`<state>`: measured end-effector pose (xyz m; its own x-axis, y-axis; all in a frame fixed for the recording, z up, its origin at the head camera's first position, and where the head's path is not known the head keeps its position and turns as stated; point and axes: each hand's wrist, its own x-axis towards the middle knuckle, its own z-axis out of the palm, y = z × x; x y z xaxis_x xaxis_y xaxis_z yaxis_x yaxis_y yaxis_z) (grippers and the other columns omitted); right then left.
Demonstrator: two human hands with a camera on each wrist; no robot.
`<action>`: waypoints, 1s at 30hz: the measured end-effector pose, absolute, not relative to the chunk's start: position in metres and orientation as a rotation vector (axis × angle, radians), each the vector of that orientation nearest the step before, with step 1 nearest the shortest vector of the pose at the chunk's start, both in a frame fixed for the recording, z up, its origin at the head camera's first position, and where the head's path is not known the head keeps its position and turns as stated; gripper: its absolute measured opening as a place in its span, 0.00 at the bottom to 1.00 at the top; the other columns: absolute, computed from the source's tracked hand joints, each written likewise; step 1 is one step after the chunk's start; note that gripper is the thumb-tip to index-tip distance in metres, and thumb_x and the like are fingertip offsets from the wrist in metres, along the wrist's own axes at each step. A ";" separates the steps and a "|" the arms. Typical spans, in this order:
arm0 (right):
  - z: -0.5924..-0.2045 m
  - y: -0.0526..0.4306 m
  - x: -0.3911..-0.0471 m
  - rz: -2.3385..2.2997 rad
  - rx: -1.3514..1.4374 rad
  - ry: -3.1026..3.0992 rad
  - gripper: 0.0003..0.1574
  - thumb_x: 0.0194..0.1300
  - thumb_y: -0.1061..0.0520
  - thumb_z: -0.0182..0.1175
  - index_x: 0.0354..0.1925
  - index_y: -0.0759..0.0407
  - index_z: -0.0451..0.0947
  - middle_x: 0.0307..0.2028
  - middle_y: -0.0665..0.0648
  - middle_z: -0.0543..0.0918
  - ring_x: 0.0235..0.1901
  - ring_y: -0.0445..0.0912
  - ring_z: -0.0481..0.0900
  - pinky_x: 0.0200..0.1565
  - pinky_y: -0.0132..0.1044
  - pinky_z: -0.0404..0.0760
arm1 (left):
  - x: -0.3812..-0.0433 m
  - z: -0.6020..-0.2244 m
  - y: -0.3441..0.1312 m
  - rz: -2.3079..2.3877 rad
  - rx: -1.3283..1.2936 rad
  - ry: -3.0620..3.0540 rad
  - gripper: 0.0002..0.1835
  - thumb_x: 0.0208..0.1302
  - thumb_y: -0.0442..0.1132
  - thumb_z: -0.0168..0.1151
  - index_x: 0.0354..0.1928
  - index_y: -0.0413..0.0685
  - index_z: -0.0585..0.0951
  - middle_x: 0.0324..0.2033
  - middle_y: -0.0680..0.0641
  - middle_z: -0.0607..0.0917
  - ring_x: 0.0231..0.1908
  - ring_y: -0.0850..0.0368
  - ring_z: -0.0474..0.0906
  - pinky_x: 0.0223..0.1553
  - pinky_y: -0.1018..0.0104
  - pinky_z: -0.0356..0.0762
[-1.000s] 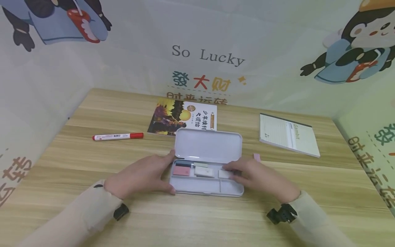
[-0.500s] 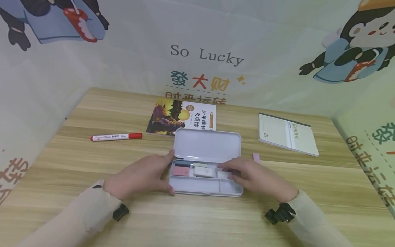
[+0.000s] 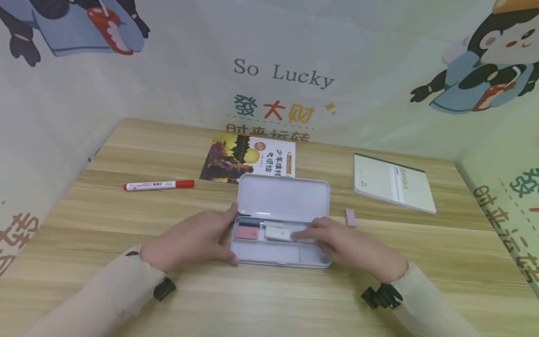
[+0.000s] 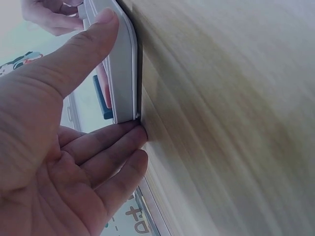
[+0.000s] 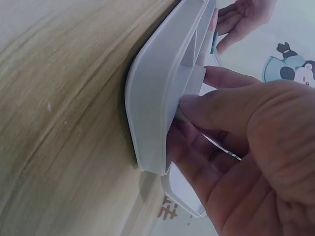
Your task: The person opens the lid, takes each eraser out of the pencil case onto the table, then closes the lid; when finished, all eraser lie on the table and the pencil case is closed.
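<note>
An open white pencil case [image 3: 265, 252] sits on the table with its lid [image 3: 284, 196] tilted back. My left hand [image 3: 189, 238] grips its left end, thumb at the near corner and fingers at the hinge side. In the case's back compartment lie a pink eraser [image 3: 246, 232], a dark blue block [image 3: 249, 223], a pale green block [image 3: 273, 225] and a white eraser [image 3: 278, 234]. My right hand [image 3: 341, 241] reaches into the right end of that compartment. Its thumb and fingers pinch a second white eraser [image 5: 194, 86], mostly hidden from above by the hand.
A small pink-purple block [image 3: 350, 217] lies on the table right of the case. A red-capped marker [image 3: 160, 185] rests at the left. Behind the case is a picture-covered book [image 3: 252, 159], partly under the lid's outline; a notepad [image 3: 393, 182] lies at the back right.
My right hand's fingertips have shifted left over the second white eraser, near the first one. More of the pink-purple block now shows. My left hand keeps its place on the case.
</note>
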<state>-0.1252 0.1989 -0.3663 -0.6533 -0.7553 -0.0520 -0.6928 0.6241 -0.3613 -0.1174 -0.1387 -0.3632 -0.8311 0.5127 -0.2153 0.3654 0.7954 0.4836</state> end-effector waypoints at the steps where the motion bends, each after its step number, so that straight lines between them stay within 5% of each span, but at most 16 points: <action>1: -0.366 0.199 -0.124 -0.445 -1.196 2.658 0.27 0.74 0.67 0.58 0.65 0.49 0.82 0.51 0.52 0.87 0.52 0.44 0.83 0.54 0.39 0.87 | -0.117 -0.363 -0.139 0.616 0.669 2.647 0.66 0.50 0.55 0.83 0.81 0.33 0.54 0.68 0.35 0.80 0.50 0.57 0.78 0.65 0.51 0.81; 15: -0.369 0.205 -0.123 -0.539 -1.168 2.693 0.25 0.73 0.69 0.59 0.64 0.55 0.80 0.50 0.51 0.87 0.50 0.42 0.83 0.55 0.42 0.87 | -0.117 -0.364 -0.138 0.624 0.677 2.639 0.65 0.51 0.56 0.82 0.81 0.33 0.54 0.70 0.34 0.78 0.61 0.51 0.81 0.70 0.49 0.78; 30: -0.368 0.253 -0.124 -1.038 -0.936 2.884 0.29 0.63 0.71 0.69 0.63 0.68 0.78 0.39 0.56 0.90 0.40 0.45 0.87 0.45 0.38 0.91 | -0.117 -0.364 -0.139 0.617 0.675 2.649 0.65 0.51 0.57 0.82 0.82 0.34 0.54 0.68 0.36 0.80 0.48 0.58 0.77 0.63 0.54 0.82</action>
<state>-0.1244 0.2532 -0.3678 -0.8277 -0.5046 0.2456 -0.5454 0.6201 -0.5639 -0.1174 -0.1395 -0.3640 -0.8302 0.5156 -0.2120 0.3688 0.7932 0.4846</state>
